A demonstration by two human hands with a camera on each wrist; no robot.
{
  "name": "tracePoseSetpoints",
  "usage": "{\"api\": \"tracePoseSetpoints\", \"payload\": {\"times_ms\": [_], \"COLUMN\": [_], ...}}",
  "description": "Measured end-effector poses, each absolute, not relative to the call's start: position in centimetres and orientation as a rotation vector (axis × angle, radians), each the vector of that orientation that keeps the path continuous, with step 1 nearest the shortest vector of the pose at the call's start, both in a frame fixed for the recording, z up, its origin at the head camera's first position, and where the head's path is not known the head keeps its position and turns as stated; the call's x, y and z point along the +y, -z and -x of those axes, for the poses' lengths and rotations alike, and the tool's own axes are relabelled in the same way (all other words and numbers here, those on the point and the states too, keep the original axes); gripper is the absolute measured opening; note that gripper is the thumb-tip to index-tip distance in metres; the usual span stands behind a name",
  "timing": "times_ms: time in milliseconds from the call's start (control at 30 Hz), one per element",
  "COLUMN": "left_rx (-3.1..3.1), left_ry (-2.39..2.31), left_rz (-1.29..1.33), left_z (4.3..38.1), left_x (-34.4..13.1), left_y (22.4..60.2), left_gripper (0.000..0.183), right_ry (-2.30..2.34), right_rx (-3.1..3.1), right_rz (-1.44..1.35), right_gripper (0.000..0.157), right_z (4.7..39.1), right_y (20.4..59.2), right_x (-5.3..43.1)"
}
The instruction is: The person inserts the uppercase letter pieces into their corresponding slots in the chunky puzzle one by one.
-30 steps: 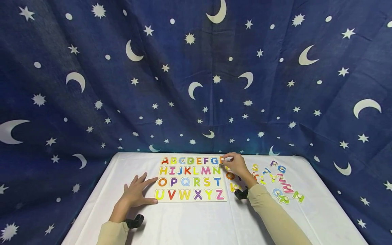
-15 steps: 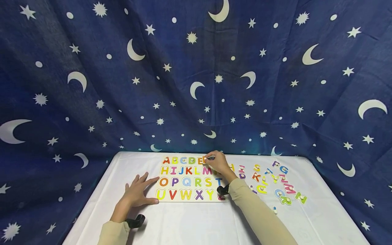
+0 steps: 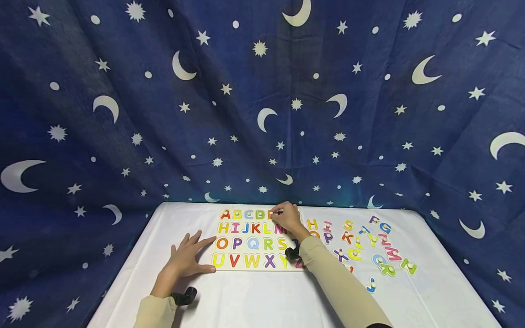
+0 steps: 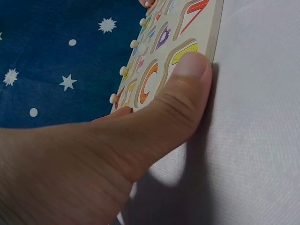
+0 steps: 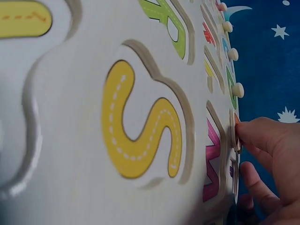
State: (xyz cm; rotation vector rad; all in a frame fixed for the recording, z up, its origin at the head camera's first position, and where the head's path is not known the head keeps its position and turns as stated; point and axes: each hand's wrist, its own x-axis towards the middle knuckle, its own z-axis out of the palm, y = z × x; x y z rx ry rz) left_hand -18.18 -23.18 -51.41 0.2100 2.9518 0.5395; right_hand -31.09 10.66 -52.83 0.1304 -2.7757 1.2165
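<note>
A white alphabet puzzle board (image 3: 262, 269) lies on the table, its recesses printed with coloured letters. My right hand (image 3: 288, 220) pinches an orange letter E puzzle piece (image 3: 270, 213) at the E recess in the top row; in the right wrist view this piece (image 5: 236, 133) is seen edge-on under the fingertips. Its knob is hidden by the fingers. My left hand (image 3: 185, 258) has its fingers spread at the board's left side. The left thumb (image 4: 187, 89) rests against the board's edge by the U. Pieces A, B, C and D (image 3: 260, 214) sit in their recesses.
Several loose knobbed letters lie right of the board, among them an H (image 3: 312, 223), an M (image 3: 393, 254), an N (image 3: 408, 266) and a J (image 3: 371, 285). A dark blue star-and-moon curtain (image 3: 262, 91) hangs behind the white-covered table (image 3: 246, 300).
My right hand has carried the E piece leftward from the board's right edge to the E recess, where it now sits lower over it. The left hand has stayed at the board's edge.
</note>
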Motion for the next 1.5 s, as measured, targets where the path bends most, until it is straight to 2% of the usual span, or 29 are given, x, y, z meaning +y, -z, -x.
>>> {"api": "tracePoseSetpoints", "payload": {"times_ms": [400,833,1100,1500], "left_rx": [2.942,2.945,2.942,2.938], "left_ry": [-0.545,-0.554,-0.538,-0.537], "left_rz": [-0.197,-0.2,-0.211,-0.209], "left_z": [18.3,18.1,17.9,18.1], "left_x": [-23.3,-23.3,-23.2,-23.0], "left_y": [51.6,51.4,51.1,51.4], "left_gripper": [0.105,0.105,0.103,0.105], "right_ry": [-1.122,-1.122,-1.195,-1.025], "right_rx": [-2.809,-2.803,-2.789,-2.756], "right_rz": [-0.044,-0.082,-0.321,-0.604], "right_gripper": [0.005,0.006,0.036,0.057], "right_z": [30.9,30.9,30.7,29.1], "right_y": [52.8,52.7,53.0,51.2], "right_x": [10.0,10.2,11.7,18.4]}}
